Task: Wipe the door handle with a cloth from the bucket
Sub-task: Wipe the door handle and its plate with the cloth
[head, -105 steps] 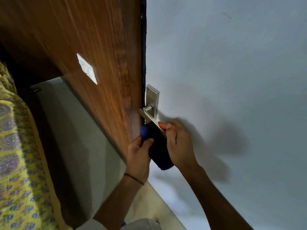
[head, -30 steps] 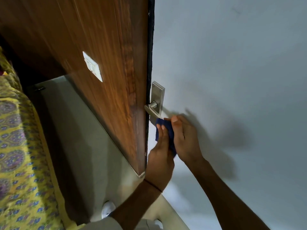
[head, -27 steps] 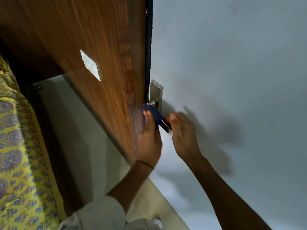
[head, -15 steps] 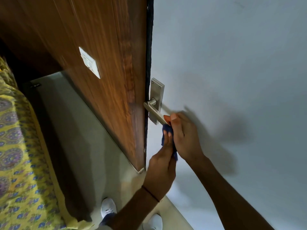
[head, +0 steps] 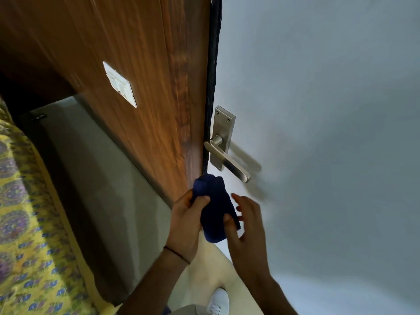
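A brushed-steel lever door handle (head: pixel 228 161) on its steel backplate (head: pixel 222 130) sits on the pale grey door (head: pixel 318 110), with nothing touching it. Below the lever's tip, my left hand (head: pixel 187 223) grips a bunched dark blue cloth (head: pixel 214 212). My right hand (head: pixel 246 226) is beside the cloth with fingers spread, its thumb touching the cloth's lower edge. No bucket is in view.
A brown wooden panel (head: pixel 136 76) with a white switch plate (head: pixel 119 84) stands left of the door edge. A yellow patterned bedspread (head: pixel 25 223) fills the lower left. Pale floor lies between, and a white shoe (head: pixel 219 301) shows at the bottom.
Both hands have dropped away from the lever. My right hand let go of the handle and opened its fingers. The cloth came off the handle and sits lower, in my left hand.
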